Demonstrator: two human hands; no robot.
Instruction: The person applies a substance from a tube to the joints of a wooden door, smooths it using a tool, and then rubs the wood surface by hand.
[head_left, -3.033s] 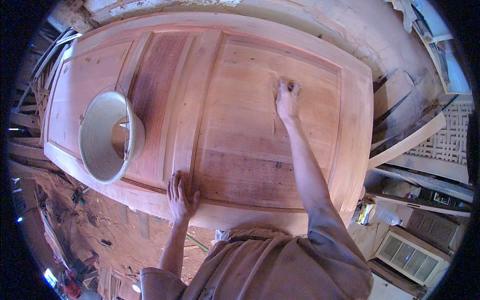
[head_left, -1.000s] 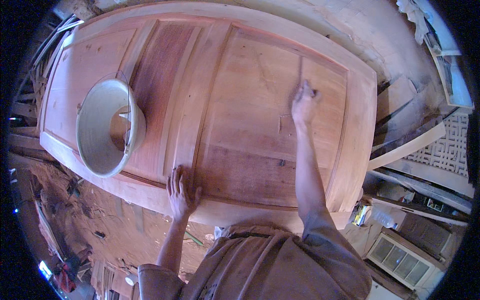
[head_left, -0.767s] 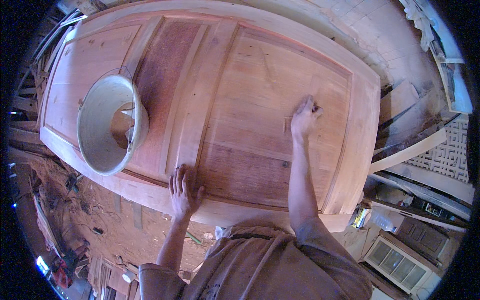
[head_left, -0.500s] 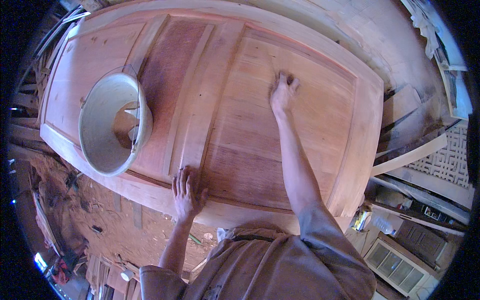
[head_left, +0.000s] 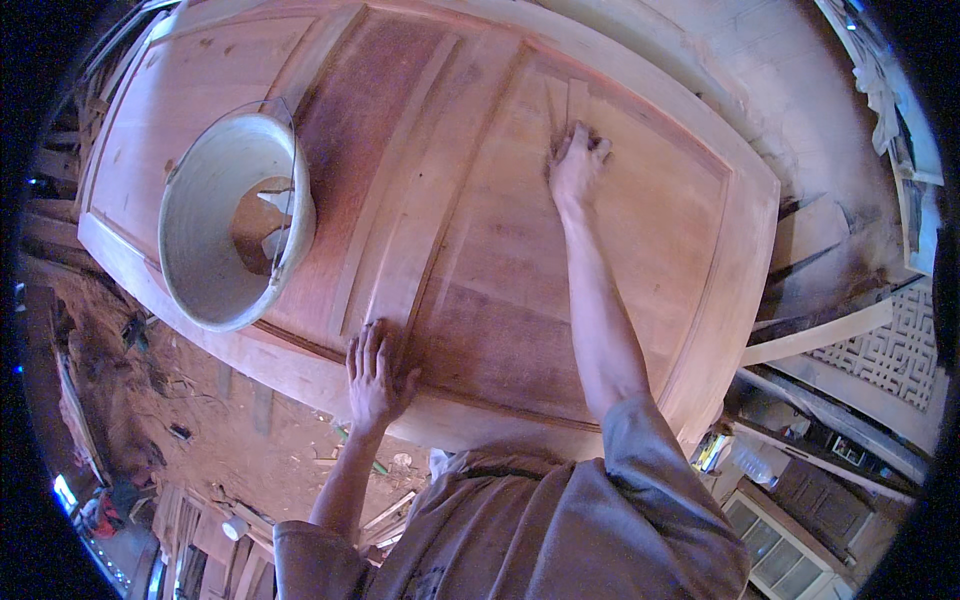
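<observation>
A large reddish wooden panelled door (head_left: 600, 290) lies flat in front of me. My left hand (head_left: 374, 385) rests on its near frame, fingers stretched out flat and holding nothing. Far out on the right recessed panel, my right hand (head_left: 577, 172) presses down with curled fingers. Whatever is under those fingers is hidden; only a dark edge shows there. Pale streaks (head_left: 578, 98) mark the wood just beyond that hand. On the door's left part stands a whitish bucket (head_left: 190, 250) with a wire handle and some brown stuff inside.
Dusty ground with wood scraps (head_left: 235, 400) stretches along the door's near left. To the right are leaning boards (head_left: 820, 330), a cut-out lattice panel (head_left: 880, 345), a clear plastic bottle (head_left: 752, 465) and a paned window frame (head_left: 780, 540). A pale wall runs behind.
My right hand has shifted slightly on the panel, and pale streaks now show beyond it. The left hand stays on the near frame. The view has tilted slightly.
</observation>
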